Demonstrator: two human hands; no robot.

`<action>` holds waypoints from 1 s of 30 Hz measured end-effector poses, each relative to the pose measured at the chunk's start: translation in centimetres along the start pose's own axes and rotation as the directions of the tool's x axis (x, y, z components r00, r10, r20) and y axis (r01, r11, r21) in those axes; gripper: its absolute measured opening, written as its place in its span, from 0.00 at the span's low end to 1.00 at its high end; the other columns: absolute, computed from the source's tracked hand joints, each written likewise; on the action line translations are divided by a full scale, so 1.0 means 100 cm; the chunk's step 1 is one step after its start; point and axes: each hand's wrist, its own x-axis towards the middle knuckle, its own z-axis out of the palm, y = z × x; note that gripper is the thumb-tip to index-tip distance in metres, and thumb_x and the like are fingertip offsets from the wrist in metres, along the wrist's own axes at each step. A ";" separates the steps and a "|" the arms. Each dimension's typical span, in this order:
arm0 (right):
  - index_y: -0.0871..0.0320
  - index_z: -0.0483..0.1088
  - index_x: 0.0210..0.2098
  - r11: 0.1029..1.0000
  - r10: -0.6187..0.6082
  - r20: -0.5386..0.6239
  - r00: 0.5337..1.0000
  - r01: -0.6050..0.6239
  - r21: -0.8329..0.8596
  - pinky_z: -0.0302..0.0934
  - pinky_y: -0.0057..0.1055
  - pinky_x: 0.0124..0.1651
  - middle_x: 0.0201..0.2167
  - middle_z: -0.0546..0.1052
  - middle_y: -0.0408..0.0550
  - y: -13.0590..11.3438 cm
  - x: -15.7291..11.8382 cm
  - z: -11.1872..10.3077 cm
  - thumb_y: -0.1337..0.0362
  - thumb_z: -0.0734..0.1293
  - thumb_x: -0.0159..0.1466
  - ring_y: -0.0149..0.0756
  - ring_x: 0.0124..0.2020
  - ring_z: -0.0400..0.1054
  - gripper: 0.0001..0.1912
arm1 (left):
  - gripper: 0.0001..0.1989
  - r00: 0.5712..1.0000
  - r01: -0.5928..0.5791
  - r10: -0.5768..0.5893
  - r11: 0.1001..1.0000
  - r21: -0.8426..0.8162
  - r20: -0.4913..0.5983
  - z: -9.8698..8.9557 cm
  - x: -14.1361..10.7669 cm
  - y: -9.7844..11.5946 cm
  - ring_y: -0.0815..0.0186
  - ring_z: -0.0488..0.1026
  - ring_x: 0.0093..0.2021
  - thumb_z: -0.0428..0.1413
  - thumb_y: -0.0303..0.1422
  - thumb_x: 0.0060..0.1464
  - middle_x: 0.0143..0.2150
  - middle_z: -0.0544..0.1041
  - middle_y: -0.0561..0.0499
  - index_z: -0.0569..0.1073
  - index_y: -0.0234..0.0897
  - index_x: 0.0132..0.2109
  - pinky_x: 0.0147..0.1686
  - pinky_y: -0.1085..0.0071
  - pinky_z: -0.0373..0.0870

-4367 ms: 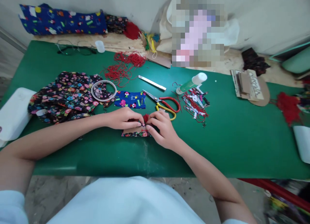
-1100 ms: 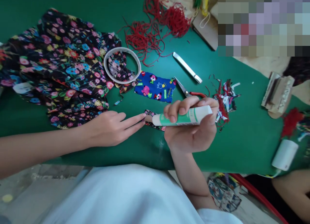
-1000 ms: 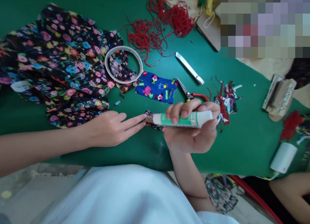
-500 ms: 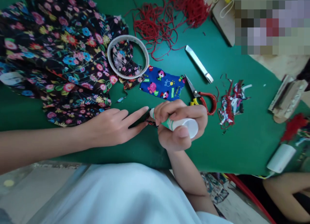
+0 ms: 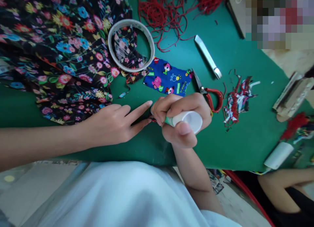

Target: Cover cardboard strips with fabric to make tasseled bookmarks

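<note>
My right hand (image 5: 181, 119) is wrapped round a white and green glue stick (image 5: 191, 119), its open-looking end facing up and its tip hidden by my fingers. Under that tip a small dark and red scrap (image 5: 153, 119) lies on the green table (image 5: 137, 151). My left hand (image 5: 115, 122) rests on the table with index and middle fingers stretched out and apart, the fingertips at the scrap's left side. Behind my hands is a blue printed cloth piece (image 5: 169, 77), with red-handled scissors (image 5: 211, 96) at its right.
Black floral fabric (image 5: 63, 56) covers the left, with a tape ring (image 5: 110, 50) on its edge. Red cords (image 5: 164, 14), a metal tool (image 5: 208, 56), mixed scraps (image 5: 236, 101), a wooden block (image 5: 294, 96) and a white roll (image 5: 279, 155) lie around. Another person's arm (image 5: 282, 191) is lower right.
The view has shifted, so the table items appear higher. My right hand, still round the glue stick, has moved slightly over the scrap, covering more of the tip. My left hand keeps nearly the same pose.
</note>
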 end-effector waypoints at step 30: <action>0.51 0.69 0.31 0.973 -0.025 0.135 0.991 -0.007 0.231 0.53 0.32 0.16 0.18 0.64 0.38 0.006 0.005 -0.024 0.57 0.67 0.59 0.29 0.15 0.58 0.05 | 0.19 0.995 -0.031 0.048 0.981 0.191 -0.090 0.003 -0.006 0.001 0.71 0.68 0.27 0.54 0.30 0.62 0.62 0.74 0.43 0.73 0.45 0.59 0.25 0.70 0.55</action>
